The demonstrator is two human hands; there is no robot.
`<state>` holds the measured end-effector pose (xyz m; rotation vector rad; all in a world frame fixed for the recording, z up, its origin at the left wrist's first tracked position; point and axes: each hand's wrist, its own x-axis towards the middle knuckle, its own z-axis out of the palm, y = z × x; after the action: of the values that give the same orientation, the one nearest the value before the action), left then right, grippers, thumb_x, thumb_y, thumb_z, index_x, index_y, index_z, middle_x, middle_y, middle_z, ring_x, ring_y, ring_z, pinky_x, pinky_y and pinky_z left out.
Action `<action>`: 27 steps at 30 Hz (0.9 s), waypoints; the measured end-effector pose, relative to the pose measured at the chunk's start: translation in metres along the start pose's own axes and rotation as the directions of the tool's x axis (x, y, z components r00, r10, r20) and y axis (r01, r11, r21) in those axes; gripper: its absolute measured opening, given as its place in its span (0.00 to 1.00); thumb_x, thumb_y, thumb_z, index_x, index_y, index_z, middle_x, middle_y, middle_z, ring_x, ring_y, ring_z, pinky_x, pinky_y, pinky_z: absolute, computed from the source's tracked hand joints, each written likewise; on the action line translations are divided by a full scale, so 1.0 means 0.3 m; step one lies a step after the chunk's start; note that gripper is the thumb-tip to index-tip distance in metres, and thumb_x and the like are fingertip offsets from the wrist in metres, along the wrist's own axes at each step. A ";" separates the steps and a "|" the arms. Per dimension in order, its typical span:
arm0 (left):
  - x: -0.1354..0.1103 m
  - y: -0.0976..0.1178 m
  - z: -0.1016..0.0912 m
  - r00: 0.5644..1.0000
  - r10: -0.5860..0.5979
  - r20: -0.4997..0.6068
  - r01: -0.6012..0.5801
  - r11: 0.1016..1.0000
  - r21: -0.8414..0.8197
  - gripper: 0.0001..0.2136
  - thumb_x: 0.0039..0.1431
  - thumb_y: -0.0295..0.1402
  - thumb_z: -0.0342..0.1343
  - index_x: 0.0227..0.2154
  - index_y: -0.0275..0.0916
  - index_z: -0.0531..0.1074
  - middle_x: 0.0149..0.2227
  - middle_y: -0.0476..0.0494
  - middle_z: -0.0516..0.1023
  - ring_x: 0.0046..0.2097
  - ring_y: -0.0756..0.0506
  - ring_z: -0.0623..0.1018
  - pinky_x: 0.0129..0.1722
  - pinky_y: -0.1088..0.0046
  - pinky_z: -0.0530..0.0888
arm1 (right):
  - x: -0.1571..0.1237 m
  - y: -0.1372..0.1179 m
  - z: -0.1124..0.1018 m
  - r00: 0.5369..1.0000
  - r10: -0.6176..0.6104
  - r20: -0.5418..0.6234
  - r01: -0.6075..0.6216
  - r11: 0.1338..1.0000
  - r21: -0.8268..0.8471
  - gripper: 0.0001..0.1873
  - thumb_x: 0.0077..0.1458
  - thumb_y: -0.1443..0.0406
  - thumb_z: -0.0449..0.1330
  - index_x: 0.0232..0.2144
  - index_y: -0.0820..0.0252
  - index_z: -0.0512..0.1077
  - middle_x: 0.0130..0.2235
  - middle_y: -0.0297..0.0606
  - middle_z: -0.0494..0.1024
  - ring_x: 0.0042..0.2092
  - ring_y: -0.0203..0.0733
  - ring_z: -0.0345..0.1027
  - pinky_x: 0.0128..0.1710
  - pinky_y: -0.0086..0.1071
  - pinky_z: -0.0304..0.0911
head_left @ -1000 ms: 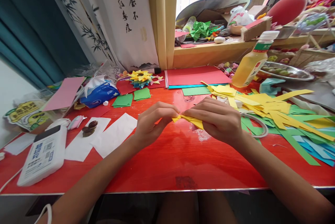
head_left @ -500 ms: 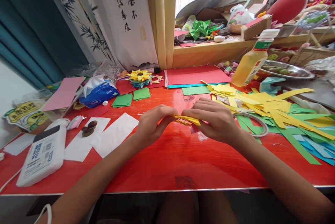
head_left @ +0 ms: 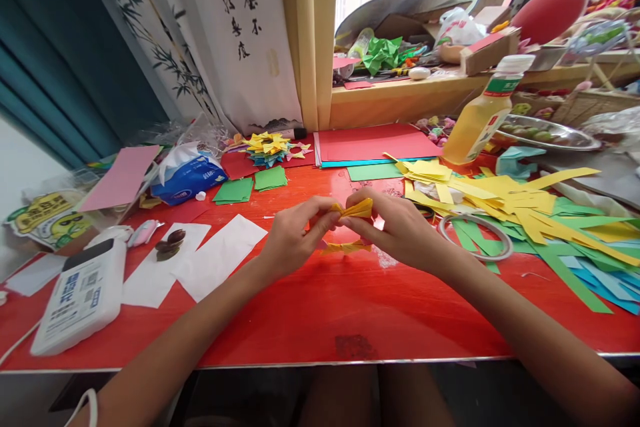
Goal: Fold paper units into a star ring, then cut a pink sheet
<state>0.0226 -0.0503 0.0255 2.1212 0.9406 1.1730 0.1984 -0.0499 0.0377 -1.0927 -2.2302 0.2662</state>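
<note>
Above the middle of the red table (head_left: 280, 327), my left hand (head_left: 295, 230) and my right hand (head_left: 395, 220) meet over a folded yellow paper piece (head_left: 359, 208). Both pinch it between thumb and fingers, the left at its narrow left end, the right along its wider part. Just below the hands shows another yellow folded paper strip (head_left: 347, 247); whether it joins the upper piece I cannot tell. My fingers hide part of the paper. Right of my right hand lies a roll of tape (head_left: 501, 254).
Yellow strips (head_left: 533, 204) and green strips (head_left: 583, 284) heap at the right, near a juice bottle (head_left: 475, 117). Behind are red paper sheets (head_left: 377, 142) and a folded paper ornament (head_left: 269, 147). To the left lie white papers (head_left: 220, 257), a tissue pack (head_left: 187, 177) and a white device (head_left: 83, 297).
The yellow paper has turned in my fingers, so its pinched, fan-like shape shows. A second yellow strip has come into sight beneath. My right hand has shifted slightly left.
</note>
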 end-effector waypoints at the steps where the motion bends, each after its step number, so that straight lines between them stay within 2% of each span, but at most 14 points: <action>1: 0.000 0.004 -0.001 1.000 -0.012 0.008 0.012 1.000 0.006 0.07 0.57 0.35 0.48 0.34 0.38 0.67 0.29 0.49 0.73 0.26 0.55 0.73 0.22 0.84 0.72 | 0.000 -0.004 -0.002 1.000 0.018 -0.018 -0.017 0.999 0.028 0.12 0.55 0.57 0.50 0.30 0.61 0.63 0.25 0.33 0.70 0.24 0.32 0.60 0.25 0.26 0.54; 3: 0.003 0.010 -0.003 0.999 -0.029 0.021 0.029 0.999 0.018 0.07 0.57 0.35 0.47 0.34 0.38 0.67 0.28 0.50 0.74 0.24 0.56 0.72 0.22 0.84 0.71 | 0.001 -0.006 -0.005 0.999 0.025 -0.040 -0.022 0.996 0.089 0.10 0.55 0.59 0.50 0.29 0.61 0.63 0.25 0.32 0.70 0.24 0.31 0.60 0.24 0.25 0.54; 6: 0.009 0.011 -0.007 0.998 -0.052 0.041 0.050 0.998 0.033 0.07 0.57 0.35 0.47 0.33 0.38 0.67 0.27 0.50 0.74 0.27 0.55 0.73 0.27 0.82 0.71 | 0.001 0.002 -0.007 0.999 0.037 -0.003 -0.036 0.987 0.155 0.10 0.56 0.61 0.49 0.27 0.61 0.64 0.25 0.32 0.70 0.24 0.30 0.61 0.23 0.24 0.54; 8: 0.013 0.009 -0.009 0.995 -0.068 0.066 0.067 0.998 0.023 0.07 0.58 0.34 0.47 0.33 0.38 0.67 0.27 0.50 0.74 0.29 0.54 0.74 0.29 0.81 0.70 | 0.001 0.011 -0.007 0.999 0.034 0.023 -0.037 0.987 0.155 0.09 0.56 0.62 0.49 0.27 0.61 0.64 0.25 0.32 0.71 0.25 0.30 0.63 0.24 0.24 0.55; 12: 0.019 0.004 -0.012 0.989 -0.093 0.115 0.094 0.996 -0.001 0.08 0.58 0.34 0.46 0.33 0.37 0.68 0.28 0.49 0.74 0.28 0.54 0.73 0.28 0.81 0.69 | 0.003 0.029 -0.006 0.998 -0.055 -0.005 0.055 0.990 0.128 0.05 0.55 0.67 0.50 0.30 0.60 0.66 0.28 0.32 0.73 0.29 0.31 0.65 0.28 0.24 0.57; 16: 0.021 0.005 -0.016 0.986 -0.093 0.135 0.092 0.996 0.008 0.08 0.58 0.33 0.46 0.32 0.37 0.68 0.28 0.49 0.74 0.30 0.53 0.73 0.30 0.80 0.69 | 0.005 0.037 -0.008 0.995 -0.095 0.000 0.094 0.989 0.113 0.06 0.55 0.68 0.50 0.31 0.60 0.67 0.30 0.33 0.74 0.30 0.31 0.66 0.29 0.24 0.57; 20: 0.024 0.002 -0.019 0.984 -0.095 0.147 0.091 0.995 0.039 0.08 0.57 0.33 0.46 0.33 0.37 0.68 0.28 0.49 0.74 0.29 0.53 0.73 0.29 0.79 0.69 | 0.007 0.035 -0.014 0.998 -0.053 0.036 0.050 0.995 0.082 0.06 0.54 0.66 0.52 0.30 0.60 0.68 0.28 0.33 0.73 0.28 0.31 0.63 0.27 0.25 0.56; 27: 0.022 -0.008 -0.011 0.988 -0.086 0.128 0.076 0.994 0.083 0.07 0.57 0.32 0.46 0.33 0.37 0.68 0.28 0.49 0.74 0.30 0.53 0.74 0.31 0.79 0.69 | 0.008 0.013 -0.016 0.992 0.097 0.086 -0.104 0.991 0.088 0.08 0.51 0.64 0.54 0.28 0.61 0.72 0.24 0.33 0.72 0.25 0.32 0.62 0.25 0.26 0.55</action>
<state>0.0215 -0.0435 0.0286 2.1706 1.0174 0.9587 0.2028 -0.0460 0.0408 -1.1646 -2.2128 0.4599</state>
